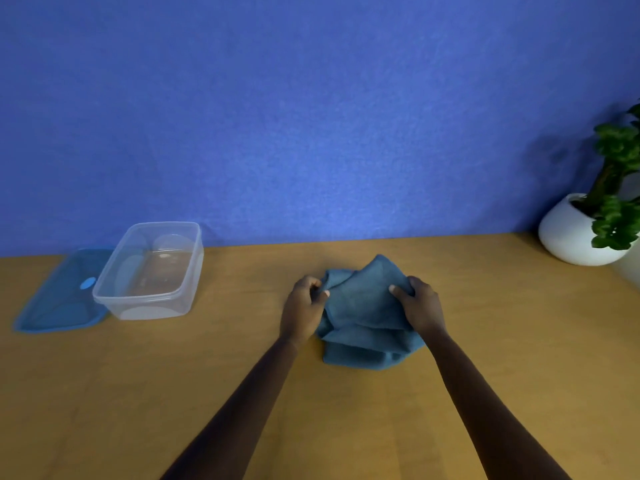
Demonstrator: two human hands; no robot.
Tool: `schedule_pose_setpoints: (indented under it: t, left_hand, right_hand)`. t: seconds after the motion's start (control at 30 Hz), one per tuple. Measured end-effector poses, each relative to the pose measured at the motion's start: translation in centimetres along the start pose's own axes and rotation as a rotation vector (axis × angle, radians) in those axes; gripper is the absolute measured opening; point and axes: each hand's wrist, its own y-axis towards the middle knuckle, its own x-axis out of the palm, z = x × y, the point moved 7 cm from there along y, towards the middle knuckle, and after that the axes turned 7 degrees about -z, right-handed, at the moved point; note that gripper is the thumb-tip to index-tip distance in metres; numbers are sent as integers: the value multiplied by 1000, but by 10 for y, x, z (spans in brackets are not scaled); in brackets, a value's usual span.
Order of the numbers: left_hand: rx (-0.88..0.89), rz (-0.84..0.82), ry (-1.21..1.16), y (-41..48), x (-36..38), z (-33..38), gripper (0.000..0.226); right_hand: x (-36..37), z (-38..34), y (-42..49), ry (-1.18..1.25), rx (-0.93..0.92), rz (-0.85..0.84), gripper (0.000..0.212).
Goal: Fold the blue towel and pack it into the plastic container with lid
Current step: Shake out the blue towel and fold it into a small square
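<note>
While gripped from both sides, one blue towel (363,317) bunched in rumpled folds on tabletop (173,393), centre. Two grips on it: left grip (304,303) at towel's left edge, fingers curled, pinching cloth; right grip (420,303) at right edge, thumb on top, fingers closed round fold. One clear plastic container (152,308), uncovered, far left, well apart from towel. One blue lid (59,299) flat beside container's left side, touching or tucked under; cannot tell which. One potted plant (568,233), far right.
</note>
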Motion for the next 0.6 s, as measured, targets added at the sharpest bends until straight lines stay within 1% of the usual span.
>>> schedule_pose_setpoints:
  t: [0.1, 0.2, 0.33, 0.4, 0.47, 0.5, 0.57, 0.6]
  left_hand:
    - [94, 97, -81, -5, -20, 9, 15]
    - [150, 153, -169, -10, -38, 12, 15]
    - [166, 139, -366, -15, -54, 8, 32]
    - [163, 149, -473, -17, -61, 7, 39]
    - [81, 133, -595, -18, -65, 2, 47]
    - [-12, 107, -644, -16, -64, -5, 51]
    - [-302, 13, -748, -16, -58, -28, 70]
    - [-446, -55, -838, -19, -54, -37, 80]
  right_hand:
    - [-3, -38, 4, 81, -114, 25, 22]
    - [-7, -73, 4, 135, -227, 43, 21]
    - [-11, -114, -3, 237, -345, 27, 17]
    - [-13, -131, -8, 296, -392, 11, 26]
    - [-15, -147, -14, 351, -445, -11, 32]
    - [-15, -154, -17, 385, -470, -29, 32]
    - [-14, -165, -21, 470, -510, -77, 30]
    - [-13, -170, -23, 509, -526, -105, 29]
